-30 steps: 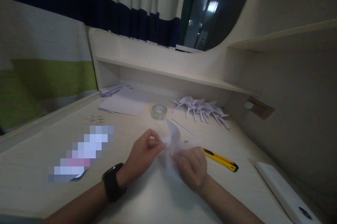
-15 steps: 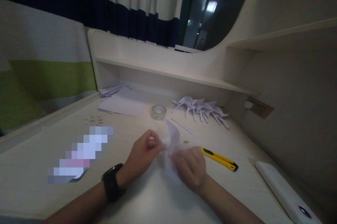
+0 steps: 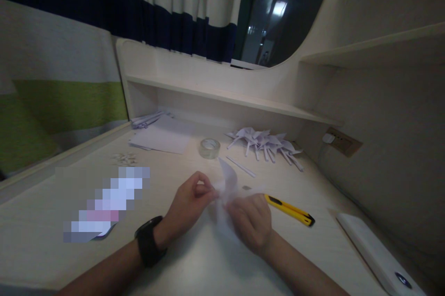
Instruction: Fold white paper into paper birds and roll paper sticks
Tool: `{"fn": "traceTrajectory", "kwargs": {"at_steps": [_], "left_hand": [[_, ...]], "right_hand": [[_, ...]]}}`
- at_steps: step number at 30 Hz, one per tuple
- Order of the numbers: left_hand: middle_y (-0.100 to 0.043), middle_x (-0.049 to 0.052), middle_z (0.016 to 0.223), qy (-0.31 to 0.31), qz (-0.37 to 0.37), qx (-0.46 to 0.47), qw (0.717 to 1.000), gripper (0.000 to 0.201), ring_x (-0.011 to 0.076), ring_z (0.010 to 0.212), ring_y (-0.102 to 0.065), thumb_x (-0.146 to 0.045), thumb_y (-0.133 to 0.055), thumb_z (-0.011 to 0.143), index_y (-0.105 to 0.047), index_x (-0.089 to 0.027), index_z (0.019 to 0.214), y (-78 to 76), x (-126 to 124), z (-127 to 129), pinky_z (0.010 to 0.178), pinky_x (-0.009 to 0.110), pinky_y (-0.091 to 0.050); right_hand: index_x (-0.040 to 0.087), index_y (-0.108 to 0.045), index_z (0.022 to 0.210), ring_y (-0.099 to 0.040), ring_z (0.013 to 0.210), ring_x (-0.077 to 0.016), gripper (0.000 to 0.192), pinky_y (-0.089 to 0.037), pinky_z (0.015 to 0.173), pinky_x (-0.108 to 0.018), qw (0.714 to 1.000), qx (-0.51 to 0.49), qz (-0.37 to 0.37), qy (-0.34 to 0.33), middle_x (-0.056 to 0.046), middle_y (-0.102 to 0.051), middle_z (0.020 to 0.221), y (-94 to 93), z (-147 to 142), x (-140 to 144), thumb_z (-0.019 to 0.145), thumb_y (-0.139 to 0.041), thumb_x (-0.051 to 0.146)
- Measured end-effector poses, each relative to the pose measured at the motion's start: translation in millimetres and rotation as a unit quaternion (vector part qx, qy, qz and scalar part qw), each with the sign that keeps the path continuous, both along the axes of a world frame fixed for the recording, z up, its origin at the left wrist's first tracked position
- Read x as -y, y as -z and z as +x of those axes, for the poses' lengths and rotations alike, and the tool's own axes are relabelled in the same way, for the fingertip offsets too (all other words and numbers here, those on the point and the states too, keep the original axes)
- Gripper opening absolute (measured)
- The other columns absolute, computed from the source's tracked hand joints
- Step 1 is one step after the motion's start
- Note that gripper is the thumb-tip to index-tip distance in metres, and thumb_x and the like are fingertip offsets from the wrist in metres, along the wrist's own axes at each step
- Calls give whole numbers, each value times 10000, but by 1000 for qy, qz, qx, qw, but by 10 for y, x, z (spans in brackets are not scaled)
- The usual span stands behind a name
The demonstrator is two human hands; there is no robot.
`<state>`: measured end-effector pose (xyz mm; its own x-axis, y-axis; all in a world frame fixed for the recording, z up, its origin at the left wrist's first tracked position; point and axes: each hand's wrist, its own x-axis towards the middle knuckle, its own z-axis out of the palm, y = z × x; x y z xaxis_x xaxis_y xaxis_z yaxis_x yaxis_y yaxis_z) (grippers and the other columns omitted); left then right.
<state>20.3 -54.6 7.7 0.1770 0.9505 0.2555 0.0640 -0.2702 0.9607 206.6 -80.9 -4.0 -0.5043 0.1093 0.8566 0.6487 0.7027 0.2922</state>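
Observation:
Between my hands, over the front middle of the desk, is a white paper pinwheel (image 3: 229,177) with one curved blade standing up. My left hand (image 3: 193,198), a black watch on its wrist, pinches the pinwheel's left side between thumb and fingertips. From the right, my right hand (image 3: 252,222) has its fingers closed on the paper near the centre. The paper is blurred, and the fingertips partly hide its middle. Just beyond it lies a thin rolled paper stick (image 3: 240,166). A yellow utility knife (image 3: 290,210) rests to the right of my right hand.
A roll of clear tape (image 3: 209,148) sits behind my hands. Several pinwheels on sticks (image 3: 266,143) lie at the back right; paper sheets (image 3: 162,136) and rolled sticks (image 3: 148,120) are back left. Small white pieces (image 3: 125,159), a blurred-out phone (image 3: 104,210) and a white device (image 3: 375,252) flank the workspace.

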Motion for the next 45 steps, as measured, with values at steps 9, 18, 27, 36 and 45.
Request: {"fn": "traceTrajectory", "kwargs": {"at_steps": [9,18,27,36,45], "left_hand": [[-708,-19,627,25,-34,33,999,228,184,619,-696,-242,-685,719,-463,-207,748,36,-41,-5,569,257,-511],[-691,-25,607,16,-24,9,1000,216,169,585,-674,-243,-683,711,-471,-204,729,51,-29,-11,537,236,-477],[-681,-7,710,66,5,50,997,151,171,710,-675,-233,-613,778,-473,-210,829,95,-21,-25,638,267,-504],[-641,-21,757,24,93,-59,994,122,134,725,-632,-168,-666,766,-561,-206,815,79,-26,-90,661,230,-497],[-628,-58,639,20,81,-39,996,154,113,590,-638,-90,-649,723,-535,-190,748,67,-14,-65,567,204,-504]], "right_hand": [[131,-638,936,-522,713,-182,112,-339,583,-326,1000,-3,-2,-4,-84,-670,834,71,23,-29,846,-574,113],[122,-627,941,-543,707,-184,117,-336,590,-320,1000,8,11,-1,-91,-647,812,46,24,-37,840,-573,102],[161,-589,859,-542,683,-171,62,-373,603,-313,997,-69,-37,16,-55,-627,729,57,-21,-54,826,-590,109],[160,-586,879,-560,703,-174,91,-403,623,-323,990,-122,-63,-16,-64,-634,760,66,-22,-40,815,-606,99],[180,-587,875,-553,703,-175,102,-405,629,-333,988,-133,-79,-30,-56,-643,769,44,-27,-30,815,-595,98]]}}
